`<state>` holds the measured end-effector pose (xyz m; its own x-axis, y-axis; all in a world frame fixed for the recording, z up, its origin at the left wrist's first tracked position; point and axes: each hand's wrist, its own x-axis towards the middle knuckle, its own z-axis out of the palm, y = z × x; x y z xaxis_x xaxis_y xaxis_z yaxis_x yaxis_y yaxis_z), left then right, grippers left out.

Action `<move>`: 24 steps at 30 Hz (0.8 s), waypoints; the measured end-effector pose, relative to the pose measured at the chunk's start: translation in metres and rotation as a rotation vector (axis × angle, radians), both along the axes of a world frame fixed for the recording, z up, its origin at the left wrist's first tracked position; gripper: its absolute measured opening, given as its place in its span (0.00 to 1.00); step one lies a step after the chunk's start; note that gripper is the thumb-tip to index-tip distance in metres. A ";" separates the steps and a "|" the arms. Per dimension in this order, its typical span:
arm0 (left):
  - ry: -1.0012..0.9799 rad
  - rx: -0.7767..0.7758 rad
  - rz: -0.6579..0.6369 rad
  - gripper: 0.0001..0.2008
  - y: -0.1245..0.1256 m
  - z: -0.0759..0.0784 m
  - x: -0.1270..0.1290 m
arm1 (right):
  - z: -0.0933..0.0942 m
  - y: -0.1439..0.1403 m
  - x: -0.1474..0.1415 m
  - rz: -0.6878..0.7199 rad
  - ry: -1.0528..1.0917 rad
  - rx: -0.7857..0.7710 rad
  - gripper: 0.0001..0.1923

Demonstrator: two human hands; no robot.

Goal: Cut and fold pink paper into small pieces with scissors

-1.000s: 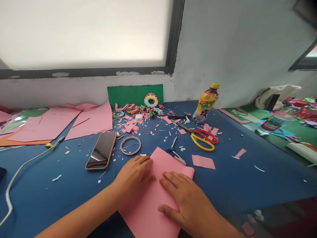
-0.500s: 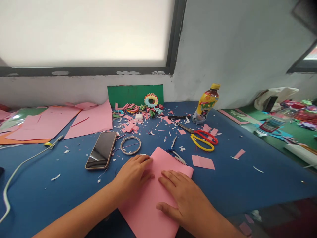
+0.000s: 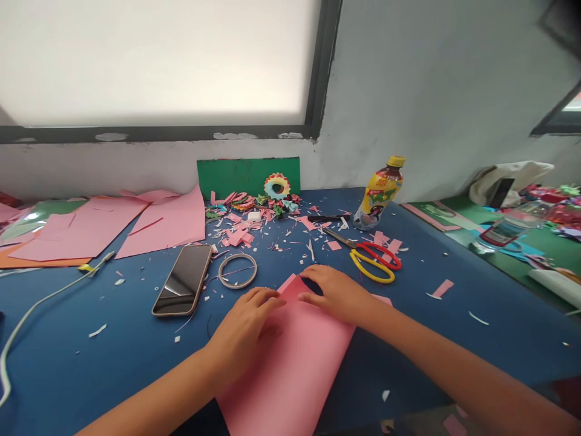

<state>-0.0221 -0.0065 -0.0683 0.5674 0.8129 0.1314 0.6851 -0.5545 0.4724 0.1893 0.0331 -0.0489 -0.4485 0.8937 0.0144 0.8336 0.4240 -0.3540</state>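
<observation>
A folded pink sheet of paper lies in front of me, its far corner slightly raised so that a layer shows beneath. My left hand rests on its left edge, fingers bent, thumb apart. At the far corner, my right hand has its fingertips over the edge and its thumb on the top face, holding the paper there. Past the hands lie a roll of tape and scissors with red and yellow handles. Part of a pink scrap shows behind my right forearm.
Left of the tape lies a phone; a white cable runs along the far left. Pink sheets, paper scraps and a green board are at the back. A yellow-labelled bottle leans near the wall.
My right hand has moved from lying flat on the paper to its far corner, which is now lifted a little. The left hand stays at the left edge.
</observation>
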 end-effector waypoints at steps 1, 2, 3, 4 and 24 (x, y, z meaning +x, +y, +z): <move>-0.003 0.009 -0.007 0.21 -0.001 -0.001 0.000 | -0.001 0.004 0.001 0.025 0.092 -0.014 0.14; -0.005 0.013 -0.007 0.23 -0.003 -0.003 0.000 | -0.003 0.007 0.002 0.052 0.184 -0.027 0.10; -0.005 0.007 -0.003 0.25 -0.004 -0.005 -0.001 | -0.005 0.010 0.003 0.075 0.258 -0.036 0.08; 0.000 -0.005 0.006 0.27 -0.004 -0.006 -0.001 | -0.008 0.011 0.004 0.087 0.308 -0.041 0.08; 0.379 0.173 -0.068 0.37 0.049 0.006 0.012 | -0.020 0.018 0.008 0.088 0.293 -0.052 0.09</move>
